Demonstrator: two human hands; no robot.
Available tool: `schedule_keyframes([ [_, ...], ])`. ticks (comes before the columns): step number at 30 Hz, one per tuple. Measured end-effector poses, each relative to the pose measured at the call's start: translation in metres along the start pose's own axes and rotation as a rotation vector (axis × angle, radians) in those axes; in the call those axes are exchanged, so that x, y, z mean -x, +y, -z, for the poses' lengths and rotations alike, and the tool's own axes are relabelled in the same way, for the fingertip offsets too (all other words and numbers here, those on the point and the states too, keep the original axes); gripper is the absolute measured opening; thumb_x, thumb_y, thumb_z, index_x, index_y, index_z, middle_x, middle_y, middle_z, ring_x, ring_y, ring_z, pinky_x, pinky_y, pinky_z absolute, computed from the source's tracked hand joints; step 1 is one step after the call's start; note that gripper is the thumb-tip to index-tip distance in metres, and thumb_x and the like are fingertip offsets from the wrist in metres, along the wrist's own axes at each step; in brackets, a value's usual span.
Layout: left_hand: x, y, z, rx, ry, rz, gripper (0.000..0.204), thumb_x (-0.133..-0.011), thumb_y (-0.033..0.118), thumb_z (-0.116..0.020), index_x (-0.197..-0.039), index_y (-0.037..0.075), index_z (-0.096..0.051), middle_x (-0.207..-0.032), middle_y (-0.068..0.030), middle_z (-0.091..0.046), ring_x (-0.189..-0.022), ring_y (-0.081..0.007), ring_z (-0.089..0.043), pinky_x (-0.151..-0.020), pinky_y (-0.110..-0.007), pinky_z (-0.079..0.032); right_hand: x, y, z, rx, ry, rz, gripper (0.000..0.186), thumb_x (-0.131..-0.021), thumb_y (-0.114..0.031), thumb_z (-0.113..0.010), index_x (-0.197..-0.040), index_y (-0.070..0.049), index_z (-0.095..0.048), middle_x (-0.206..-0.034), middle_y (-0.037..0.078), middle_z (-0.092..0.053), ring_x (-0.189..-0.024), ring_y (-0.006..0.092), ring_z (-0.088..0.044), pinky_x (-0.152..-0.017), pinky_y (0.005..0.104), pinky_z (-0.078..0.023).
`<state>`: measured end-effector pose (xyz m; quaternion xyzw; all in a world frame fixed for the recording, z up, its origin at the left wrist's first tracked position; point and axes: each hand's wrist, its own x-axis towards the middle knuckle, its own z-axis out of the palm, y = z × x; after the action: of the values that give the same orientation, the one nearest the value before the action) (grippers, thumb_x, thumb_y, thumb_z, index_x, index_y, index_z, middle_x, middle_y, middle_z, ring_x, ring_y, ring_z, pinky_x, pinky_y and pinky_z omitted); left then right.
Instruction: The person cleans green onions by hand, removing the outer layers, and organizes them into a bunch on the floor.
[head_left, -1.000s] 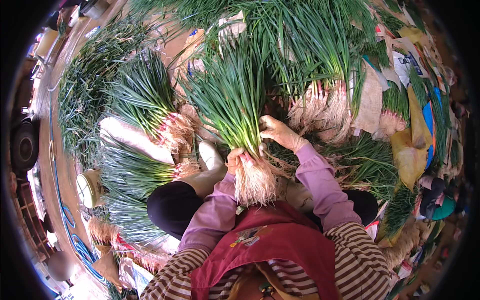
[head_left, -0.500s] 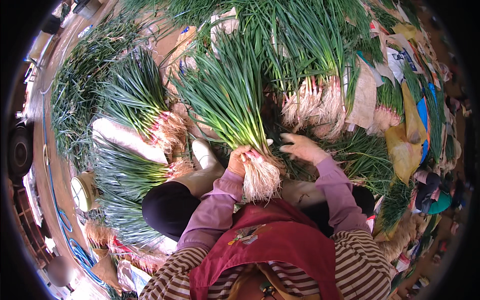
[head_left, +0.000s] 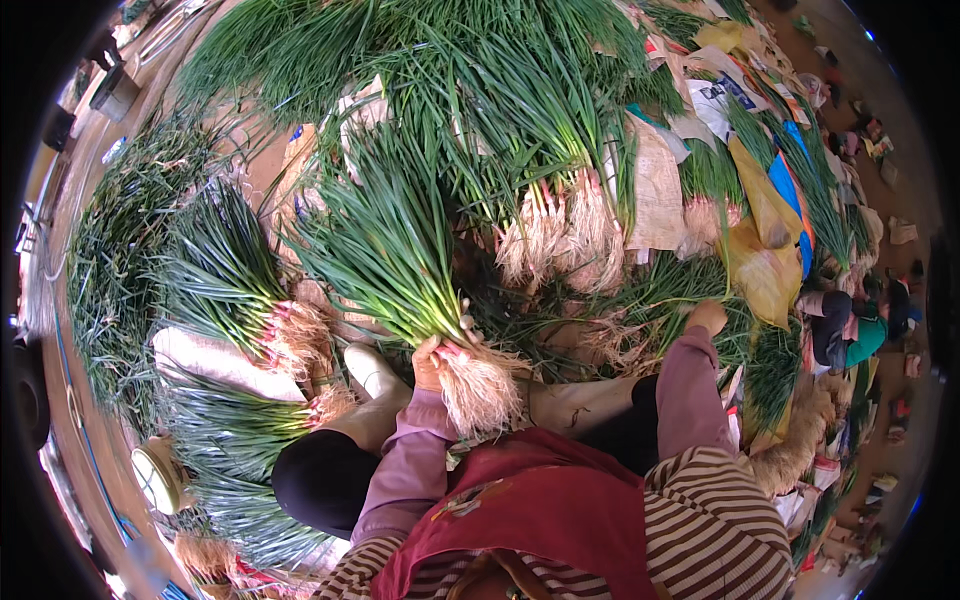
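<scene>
Far to the left of the left hand (head_left: 428, 365), the brown floor (head_left: 112, 445) carries a blue hose (head_left: 125, 527) and a pale bucket (head_left: 160, 477). Far to the right of the right hand (head_left: 708, 318), small things lie scattered upon the floor. The light is soft.

The left grip (head_left: 428, 365) holds a pale-rooted green onion bunch (head_left: 412, 280); the right grip (head_left: 708, 317) (well apart) is near loose green stalks (head_left: 660, 287).

Floor (head_left: 100, 450): brown.
Green-leaf heap (head_left: 130, 270): on floor, well left of left-hand fingers (head_left: 430, 348).
Pale bucket (head_left: 160, 475): floor, lower left of them.
</scene>
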<state>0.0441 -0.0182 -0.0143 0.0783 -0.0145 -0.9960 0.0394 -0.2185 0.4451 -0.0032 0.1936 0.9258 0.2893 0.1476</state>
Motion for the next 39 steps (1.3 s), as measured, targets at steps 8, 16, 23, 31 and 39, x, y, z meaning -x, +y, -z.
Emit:
schedule_keyframes([
  [8, 0.004, 0.009, -0.014, -0.161, -0.011, 0.119, 0.057, -0.065, 0.013, -0.068, -0.115, -0.005, -0.046, -0.092, -0.0154, -0.057, -0.082, -0.0294, -0.060, -0.065, -0.041, -0.057, -0.015, -0.097, 0.028, -0.368, 0.501, 0.719, 0.027, -0.077, -0.018, -0.064, -0.101, -0.005, -0.062, -0.087, 0.013, -0.061, -0.078, 0.0309, -0.058, -0.066, 0.0410, -0.048],
  [16, -0.011, 0.002, 0.071, -0.227, 0.067, 0.135, 0.052, -0.073, 0.020, -0.060, -0.108, -0.017, -0.051, -0.084, -0.0259, -0.064, -0.065, -0.0310, -0.065, -0.058, -0.032, -0.056, 0.008, -0.212, 0.192, -0.749, 0.146, 0.532, 0.044, -0.087, -0.040, -0.055, -0.107, -0.001, -0.061, -0.083, 0.021, -0.063, -0.068, 0.0306, -0.061, -0.067, 0.0428, -0.049],
  [23, -0.020, -0.015, 0.003, -0.062, 0.011, 0.042, 0.068, -0.069, 0.024, -0.064, -0.127, -0.005, -0.043, -0.114, -0.0210, -0.058, -0.111, -0.0326, -0.053, -0.083, -0.039, -0.052, 0.197, -0.161, 0.172, -0.777, 0.351, 1.039, 0.012, -0.085, -0.016, -0.057, -0.092, -0.006, -0.061, -0.076, 0.009, -0.057, -0.067, 0.0209, -0.056, -0.061, 0.0375, -0.048],
  [31, -0.009, -0.013, 0.023, 0.025, 0.089, 0.130, 0.033, -0.078, 0.020, -0.057, -0.074, -0.012, -0.063, -0.073, -0.0272, -0.063, -0.067, -0.0386, -0.064, -0.067, -0.047, -0.056, 0.238, -0.180, 0.124, -1.362, -0.445, 0.995, 0.025, -0.088, -0.027, -0.060, -0.088, -0.002, -0.062, -0.084, 0.009, -0.063, -0.072, 0.0181, -0.059, -0.066, 0.0336, -0.049],
  [39, -0.007, -0.009, 0.018, -0.061, 0.087, 0.125, 0.038, -0.074, 0.023, -0.062, -0.095, -0.008, -0.060, -0.088, -0.0247, -0.064, -0.081, -0.0382, -0.062, -0.075, -0.048, -0.052, 0.230, -0.241, 0.107, -1.520, -0.267, 0.953, 0.012, -0.085, -0.007, -0.061, -0.075, -0.002, -0.058, -0.063, 0.000, -0.054, -0.052, 0.0091, -0.046, -0.048, 0.0231, -0.038],
])
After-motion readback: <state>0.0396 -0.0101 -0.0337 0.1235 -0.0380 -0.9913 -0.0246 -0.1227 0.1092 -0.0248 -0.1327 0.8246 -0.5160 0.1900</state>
